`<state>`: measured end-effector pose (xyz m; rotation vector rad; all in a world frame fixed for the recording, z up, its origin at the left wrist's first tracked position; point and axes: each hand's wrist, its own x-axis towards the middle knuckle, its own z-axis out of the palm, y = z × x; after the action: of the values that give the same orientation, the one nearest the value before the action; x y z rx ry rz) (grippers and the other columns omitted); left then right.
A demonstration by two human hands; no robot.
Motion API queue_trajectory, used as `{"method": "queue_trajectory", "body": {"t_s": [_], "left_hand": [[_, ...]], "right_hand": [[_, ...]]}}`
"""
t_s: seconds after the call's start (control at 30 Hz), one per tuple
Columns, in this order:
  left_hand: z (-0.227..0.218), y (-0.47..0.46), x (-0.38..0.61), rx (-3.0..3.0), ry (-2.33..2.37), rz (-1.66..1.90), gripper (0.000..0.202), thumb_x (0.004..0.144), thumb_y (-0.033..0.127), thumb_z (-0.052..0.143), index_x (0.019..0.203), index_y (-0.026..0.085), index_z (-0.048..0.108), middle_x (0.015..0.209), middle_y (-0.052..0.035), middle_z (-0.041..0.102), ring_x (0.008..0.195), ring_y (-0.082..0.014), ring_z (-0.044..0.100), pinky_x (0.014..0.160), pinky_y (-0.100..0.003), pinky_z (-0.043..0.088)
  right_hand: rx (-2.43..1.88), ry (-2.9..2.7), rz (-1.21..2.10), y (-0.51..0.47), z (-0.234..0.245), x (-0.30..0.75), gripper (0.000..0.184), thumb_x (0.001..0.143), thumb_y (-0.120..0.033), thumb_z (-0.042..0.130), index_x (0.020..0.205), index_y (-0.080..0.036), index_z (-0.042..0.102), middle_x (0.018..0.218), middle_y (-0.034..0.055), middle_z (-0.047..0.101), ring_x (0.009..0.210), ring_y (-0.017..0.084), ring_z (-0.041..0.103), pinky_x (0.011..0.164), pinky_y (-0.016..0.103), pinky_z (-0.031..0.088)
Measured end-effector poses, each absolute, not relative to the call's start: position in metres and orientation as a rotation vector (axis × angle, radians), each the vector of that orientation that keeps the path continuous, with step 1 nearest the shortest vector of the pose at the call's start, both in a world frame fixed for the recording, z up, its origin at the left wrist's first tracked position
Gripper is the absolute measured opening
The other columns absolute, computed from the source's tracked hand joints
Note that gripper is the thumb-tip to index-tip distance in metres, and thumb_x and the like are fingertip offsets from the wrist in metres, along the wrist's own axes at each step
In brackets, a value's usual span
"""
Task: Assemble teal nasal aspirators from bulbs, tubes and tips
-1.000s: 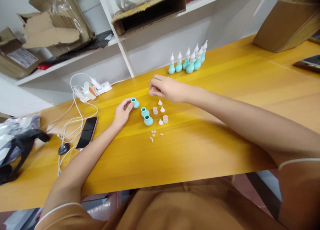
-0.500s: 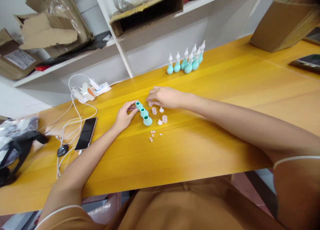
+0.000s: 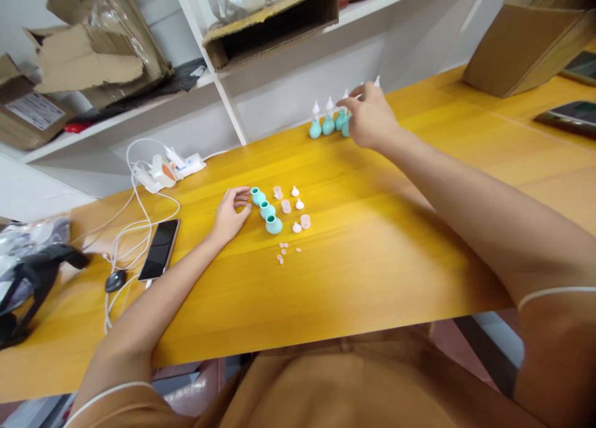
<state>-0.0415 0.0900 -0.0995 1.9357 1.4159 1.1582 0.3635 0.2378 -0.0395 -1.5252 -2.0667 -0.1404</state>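
Observation:
My left hand (image 3: 231, 214) rests on the table, thumb and fingers apart, just left of three open-necked turquoise bulbs (image 3: 267, 210) in a slanting row. To the right of the bulbs stand clear pinkish collars (image 3: 286, 206) and small white pointed tips (image 3: 299, 204). Several tiny pinkish rings (image 3: 284, 251) lie nearer to me. My right hand (image 3: 372, 114) reaches over the back group of turquoise bulbs with white nozzles (image 3: 328, 123), its fingers spread. It hides part of that group, and no held object shows in it.
At left lie a phone (image 3: 159, 249), a black mouse (image 3: 115, 281), white cables and a power strip (image 3: 170, 172). A cardboard box (image 3: 521, 49) and another phone (image 3: 570, 117) are at right. White shelves with cartons (image 3: 274, 33) rise behind the table.
My right hand has left the collars and moved back and right to the nozzle-topped bulbs. A white tip now shows beside the farthest collar. My left hand has drawn slightly off the bulbs.

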Motion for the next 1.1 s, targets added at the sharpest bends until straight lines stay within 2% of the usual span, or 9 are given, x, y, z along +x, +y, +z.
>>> {"method": "queue_trajectory", "body": {"t_s": [0.1,0.23,0.47,0.63,0.77,0.87,0.93,1.1], "left_hand": [[-0.101,0.091,-0.042,1.896,1.411,1.167,0.039,0.087,0.018,0.069,0.126,0.021,0.068,0.128,-0.0108,0.072,0.115,-0.0219,0.073,0.106,-0.043,0.061],[-0.101,0.091,-0.042,1.87,1.419,1.179,0.038,0.086,0.017,0.067,0.124,0.021,0.068,0.126,-0.0103,0.072,0.114,-0.0221,0.073,0.107,-0.044,0.06],[-0.102,0.091,-0.043,1.896,1.42,1.166,0.041,0.084,0.014,0.065,0.124,0.022,0.069,0.122,-0.0092,0.072,0.114,-0.0222,0.072,0.108,-0.044,0.059],[-0.102,0.09,-0.043,1.918,1.419,1.151,0.041,0.084,0.014,0.064,0.124,0.021,0.069,0.122,-0.0091,0.072,0.114,-0.022,0.071,0.109,-0.044,0.058],[-0.101,0.089,-0.043,1.93,1.424,1.145,0.041,0.084,0.013,0.063,0.123,0.022,0.068,0.122,-0.0088,0.072,0.115,-0.022,0.071,0.109,-0.044,0.059],[-0.101,0.089,-0.042,1.932,1.433,1.145,0.041,0.083,0.013,0.064,0.123,0.022,0.068,0.122,-0.0085,0.072,0.114,-0.022,0.071,0.109,-0.044,0.059],[-0.101,0.089,-0.042,1.925,1.434,1.147,0.04,0.083,0.014,0.064,0.122,0.022,0.068,0.121,-0.0084,0.072,0.114,-0.0219,0.072,0.109,-0.044,0.059],[-0.1,0.09,-0.04,1.866,1.429,1.18,0.039,0.082,0.016,0.065,0.12,0.022,0.068,0.121,-0.0087,0.073,0.113,-0.0221,0.072,0.107,-0.044,0.059]], "right_hand": [[-1.587,-2.034,-0.147,0.246,-0.042,0.389,0.043,0.106,-0.002,0.054,0.145,0.0,0.072,0.158,0.0289,0.048,0.137,0.025,0.048,0.106,0.038,0.031],[-1.623,-1.908,-0.196,0.251,-0.041,0.405,0.052,0.102,0.007,0.045,0.139,-0.008,0.078,0.154,0.0243,0.052,0.137,0.02,0.048,0.101,0.036,0.033],[-1.603,-2.02,-0.184,0.25,-0.04,0.415,0.052,0.103,0.006,0.045,0.145,-0.006,0.074,0.152,0.0235,0.058,0.138,0.021,0.047,0.1,0.039,0.03],[-1.549,-1.987,-0.238,0.242,-0.041,0.404,0.052,0.102,0.003,0.053,0.147,-0.014,0.072,0.162,0.0217,0.052,0.142,0.023,0.04,0.095,0.044,0.026],[-1.507,-2.082,-0.215,0.244,-0.044,0.398,0.044,0.106,-0.002,0.058,0.147,-0.012,0.072,0.149,0.0216,0.065,0.143,0.025,0.04,0.095,0.047,0.023],[-1.502,-2.064,-0.226,0.247,-0.044,0.397,0.035,0.111,-0.02,0.063,0.143,-0.011,0.075,0.138,0.0227,0.071,0.139,0.025,0.043,0.096,0.049,0.022],[-1.503,-2.057,-0.221,0.249,-0.041,0.398,0.032,0.111,-0.025,0.065,0.136,-0.011,0.079,0.135,0.0228,0.074,0.134,0.023,0.047,0.097,0.048,0.024],[-1.406,-2.155,-0.071,0.245,-0.018,0.396,0.024,0.104,-0.012,0.071,0.122,-0.006,0.085,0.127,0.0241,0.077,0.108,0.017,0.061,0.099,0.036,0.038]]}}
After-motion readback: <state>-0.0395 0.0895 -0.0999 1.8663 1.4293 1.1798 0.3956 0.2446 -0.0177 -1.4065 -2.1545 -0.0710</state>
